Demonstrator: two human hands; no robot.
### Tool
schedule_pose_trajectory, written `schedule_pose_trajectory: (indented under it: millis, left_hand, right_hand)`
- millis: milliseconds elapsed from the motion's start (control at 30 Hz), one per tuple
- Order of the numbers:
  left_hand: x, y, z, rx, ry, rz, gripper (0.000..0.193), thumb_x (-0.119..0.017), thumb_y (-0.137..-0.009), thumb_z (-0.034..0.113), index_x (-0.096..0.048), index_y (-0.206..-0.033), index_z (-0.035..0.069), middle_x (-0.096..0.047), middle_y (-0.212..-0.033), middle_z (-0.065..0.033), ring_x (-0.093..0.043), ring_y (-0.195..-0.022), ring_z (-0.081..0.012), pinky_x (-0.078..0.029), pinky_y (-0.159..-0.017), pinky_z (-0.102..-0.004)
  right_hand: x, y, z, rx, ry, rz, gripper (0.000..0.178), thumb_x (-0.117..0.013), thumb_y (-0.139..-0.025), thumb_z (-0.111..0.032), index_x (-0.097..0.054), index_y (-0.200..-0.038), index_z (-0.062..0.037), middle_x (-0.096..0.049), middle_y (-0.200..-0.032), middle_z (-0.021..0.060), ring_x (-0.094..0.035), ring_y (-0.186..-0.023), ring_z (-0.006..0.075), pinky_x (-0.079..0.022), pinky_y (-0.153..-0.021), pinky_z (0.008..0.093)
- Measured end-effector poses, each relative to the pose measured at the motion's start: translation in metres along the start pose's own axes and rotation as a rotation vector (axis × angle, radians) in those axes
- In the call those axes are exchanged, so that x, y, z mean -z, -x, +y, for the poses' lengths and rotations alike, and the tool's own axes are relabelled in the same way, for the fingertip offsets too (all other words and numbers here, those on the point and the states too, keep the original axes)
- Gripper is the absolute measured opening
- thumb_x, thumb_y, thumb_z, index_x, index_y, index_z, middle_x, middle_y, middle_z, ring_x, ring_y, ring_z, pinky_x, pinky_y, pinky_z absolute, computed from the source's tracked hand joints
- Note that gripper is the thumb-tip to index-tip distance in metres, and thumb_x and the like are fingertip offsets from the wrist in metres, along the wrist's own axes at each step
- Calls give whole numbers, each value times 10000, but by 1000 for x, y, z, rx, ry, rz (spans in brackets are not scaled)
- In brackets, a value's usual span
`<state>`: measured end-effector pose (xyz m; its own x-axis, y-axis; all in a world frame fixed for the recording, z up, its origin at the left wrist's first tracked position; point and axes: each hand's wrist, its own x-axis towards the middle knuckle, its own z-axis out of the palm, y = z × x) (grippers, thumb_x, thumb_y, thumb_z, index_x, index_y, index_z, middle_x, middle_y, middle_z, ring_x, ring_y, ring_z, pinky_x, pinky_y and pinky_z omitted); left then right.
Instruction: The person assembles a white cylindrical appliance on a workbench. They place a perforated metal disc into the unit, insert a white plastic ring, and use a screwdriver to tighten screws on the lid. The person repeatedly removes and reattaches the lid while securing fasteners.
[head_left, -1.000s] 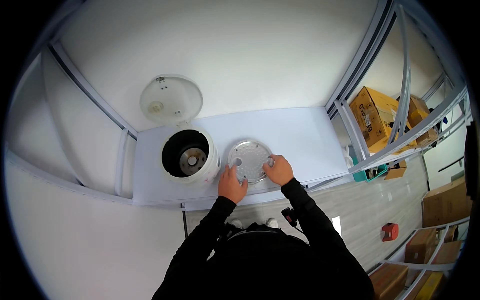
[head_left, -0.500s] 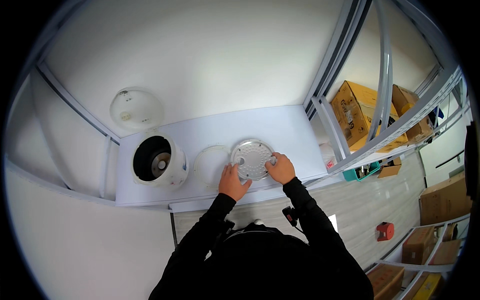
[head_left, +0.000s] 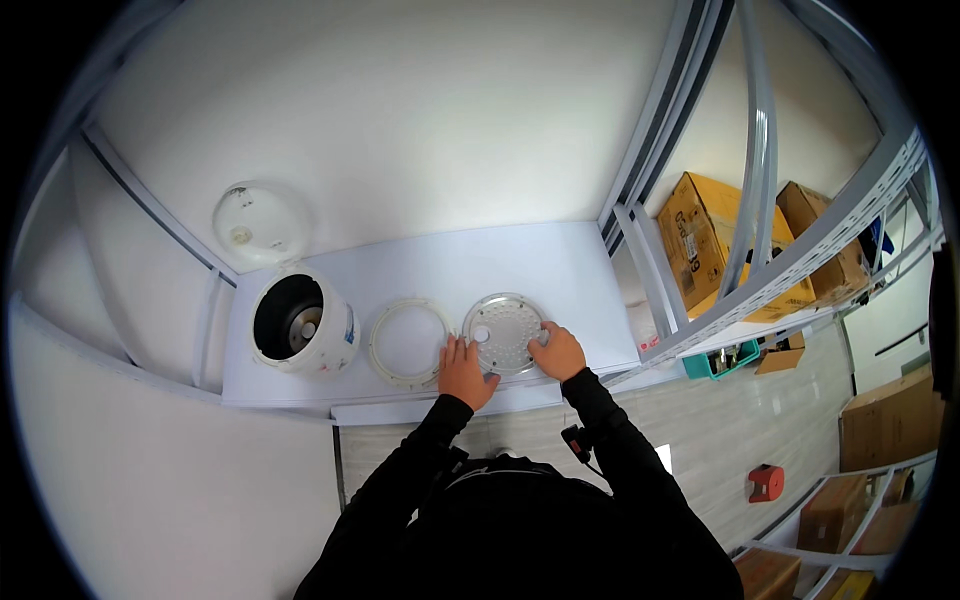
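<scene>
A round perforated metal plate [head_left: 508, 345] lies flat on the white table. My right hand [head_left: 558, 353] is at its right edge, thumb and fingers closed on the rim. My left hand [head_left: 466, 372] rests between the plate and a thin white ring [head_left: 374, 345], fingers stretched out over the ring's right side. Left of the ring stands a white rice cooker [head_left: 340, 345], tilted in this view. Its lid [head_left: 265, 220] is raised, and the dark inside shows a round metal piece [head_left: 305, 328] at the bottom.
The white table [head_left: 520, 255] has a wall behind it and grey metal frame posts [head_left: 650, 140] at its sides. To the right, a yellow carton [head_left: 715, 235] sits on a shelf. A teal bin [head_left: 725, 365] and a red stool [head_left: 766, 483] are on the floor.
My left hand's fingers have shifted from the metal plate's left edge onto the white ring's side. The right hand stays at the plate's right edge. The whole view has shifted slightly.
</scene>
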<state>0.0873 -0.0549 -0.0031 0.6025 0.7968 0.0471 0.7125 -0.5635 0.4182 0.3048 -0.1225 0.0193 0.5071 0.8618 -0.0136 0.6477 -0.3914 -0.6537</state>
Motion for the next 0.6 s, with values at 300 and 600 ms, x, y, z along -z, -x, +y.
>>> schedule_pose_trajectory:
  millis: [300, 600]
  left_hand:
    - [-6, 2, -1, 42, -93, 0, 806, -786, -800, 354, -463, -1433, -27, -460, -1495, -307, -285, -1494, -462, -154, -1246, -560]
    - [0, 7, -5, 23, -70, 91, 723, -784, -801, 319, -508, -1381, -13, -504, -1461, -273, -356, -1449, -463, -222, -1219, -574]
  right_hand:
    - [-12, -5, 4, 31, 42, -52, 622, -691, -819, -377, -631, -1287, 27, -672, -1135, 320, -678, -1037, 446, -557, -909, 488]
    - [5, 8, -40, 261, -27, 132, 553, -743, -798, -223, -585, -1272, 14, -555, -1191, 249, -669, -875, 412, -571, -803, 458]
